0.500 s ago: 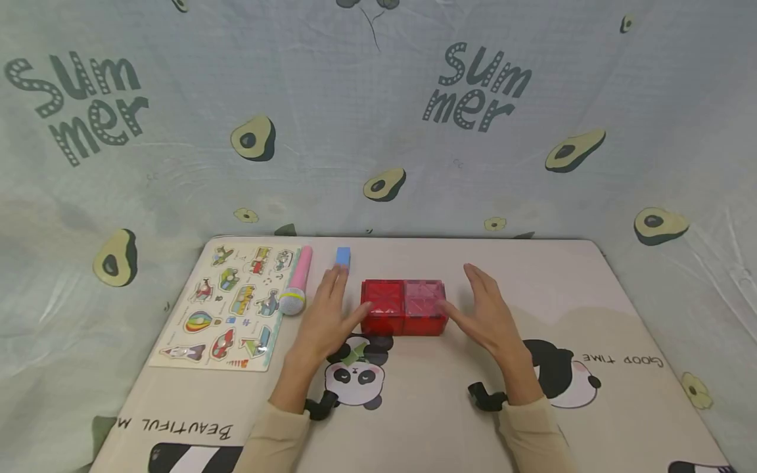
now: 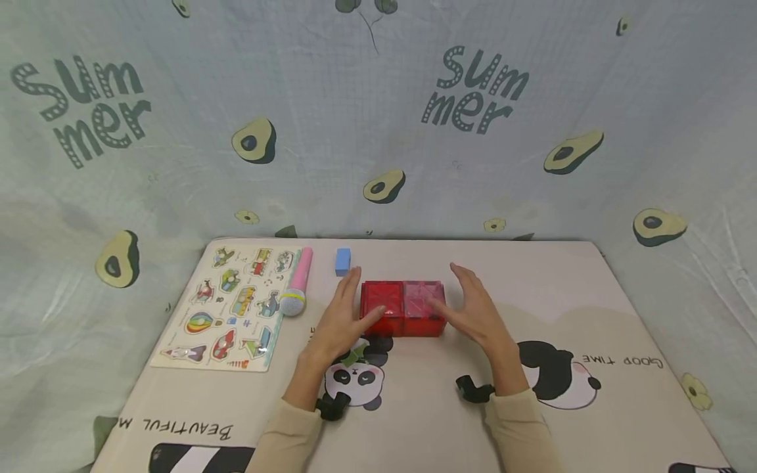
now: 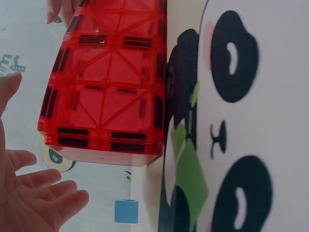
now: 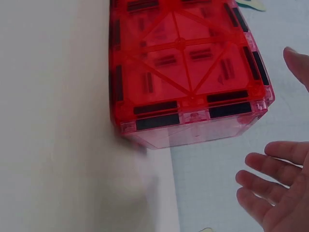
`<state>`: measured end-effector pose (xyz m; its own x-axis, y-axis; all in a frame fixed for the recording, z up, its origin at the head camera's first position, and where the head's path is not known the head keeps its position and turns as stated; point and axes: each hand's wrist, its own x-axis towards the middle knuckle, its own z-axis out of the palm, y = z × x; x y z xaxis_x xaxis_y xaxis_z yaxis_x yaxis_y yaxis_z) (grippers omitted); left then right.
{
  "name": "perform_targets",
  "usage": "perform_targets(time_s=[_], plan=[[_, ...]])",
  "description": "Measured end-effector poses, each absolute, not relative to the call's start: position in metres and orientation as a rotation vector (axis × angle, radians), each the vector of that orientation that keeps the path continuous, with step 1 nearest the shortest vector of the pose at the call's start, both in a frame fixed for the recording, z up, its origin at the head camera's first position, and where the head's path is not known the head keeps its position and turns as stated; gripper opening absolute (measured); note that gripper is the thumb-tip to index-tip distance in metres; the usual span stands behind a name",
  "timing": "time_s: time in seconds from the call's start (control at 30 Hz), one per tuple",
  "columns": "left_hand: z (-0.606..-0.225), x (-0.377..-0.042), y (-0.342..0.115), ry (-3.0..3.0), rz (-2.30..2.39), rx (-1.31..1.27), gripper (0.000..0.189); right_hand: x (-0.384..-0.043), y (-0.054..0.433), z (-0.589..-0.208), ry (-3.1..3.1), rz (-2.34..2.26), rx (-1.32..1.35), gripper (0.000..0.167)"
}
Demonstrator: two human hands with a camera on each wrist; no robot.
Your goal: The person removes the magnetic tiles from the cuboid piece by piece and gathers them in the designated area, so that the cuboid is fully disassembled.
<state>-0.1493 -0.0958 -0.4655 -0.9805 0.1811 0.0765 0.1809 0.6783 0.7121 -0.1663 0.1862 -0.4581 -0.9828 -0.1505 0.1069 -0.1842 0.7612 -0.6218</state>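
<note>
Two joined boxes of see-through magnetic tiles [image 2: 383,322] sit mid-table, red on the left and pinkish on the right of the top. My left hand [image 2: 338,325] is beside their left end, fingers extended and thumb reaching over the near left corner. At the other end, my right hand [image 2: 478,314] has its fingers spread and its thumb over the pink top. In the left wrist view the left hand [image 3: 34,198] is apart from the red tile wall [image 3: 104,106]. A gap also separates the right hand [image 4: 280,188] from the pink end tile [image 4: 198,130] in the right wrist view.
A small blue block [image 2: 343,261] stands behind my left hand. Further left lie a pink toy microphone [image 2: 299,276] and a picture puzzle board [image 2: 204,282]. The table's cover [image 2: 414,407] has printed pandas, and a patterned cloth [image 2: 331,118] hangs behind.
Both hands have moved inward toward the ends of the tile boxes. The blue block now shows fully, clear of the left fingertips. The boxes have stayed put.
</note>
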Motion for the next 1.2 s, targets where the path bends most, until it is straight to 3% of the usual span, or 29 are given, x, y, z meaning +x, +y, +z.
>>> perform_targets(time_s=[0.57, 1.2], plan=[[-0.486, -0.150, -0.090, 2.599, 1.547, 0.245, 0.103, -0.164, 0.182, -0.476, -2.823, 1.216, 0.476, 0.088], [-0.499, -0.158, -0.093, 2.422, 1.767, 0.259, 0.100, -0.173, 0.192, -0.494, -2.687, 1.693, 0.464, 0.087]])
